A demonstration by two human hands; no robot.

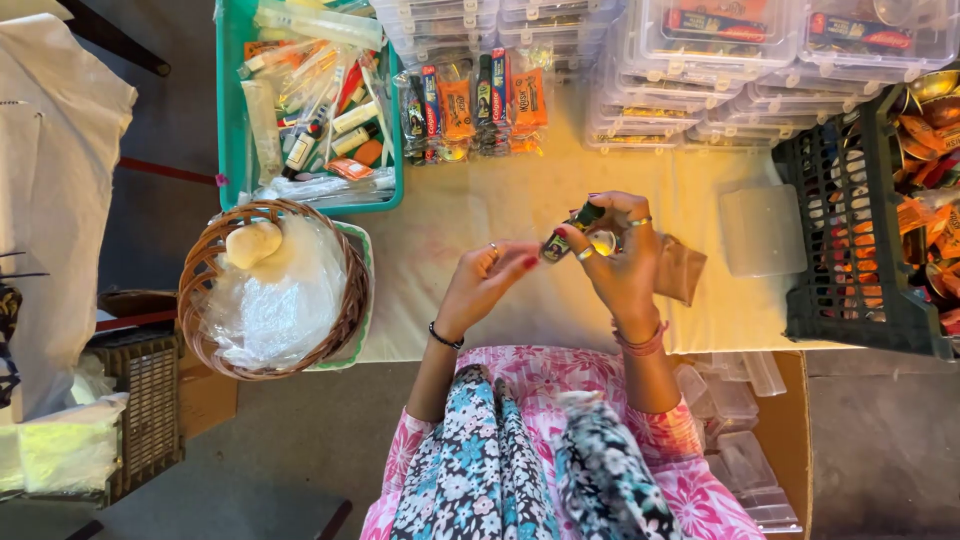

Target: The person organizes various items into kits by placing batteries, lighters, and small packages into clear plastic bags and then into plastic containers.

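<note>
Head view: right hand (625,255) raised, fingers pinching small bottle (572,229); left hand (490,275) fingertips grip its base.

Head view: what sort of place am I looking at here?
Probably a small packing station for assembling kits: stacks of filled clear lidded boxes, a teal tray of tubes and a black crate of sachets surround the cloth-covered table.

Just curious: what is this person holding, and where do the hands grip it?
A small dark bottle: the right hand grips its upper part, the left hand pinches its lower end.
</note>
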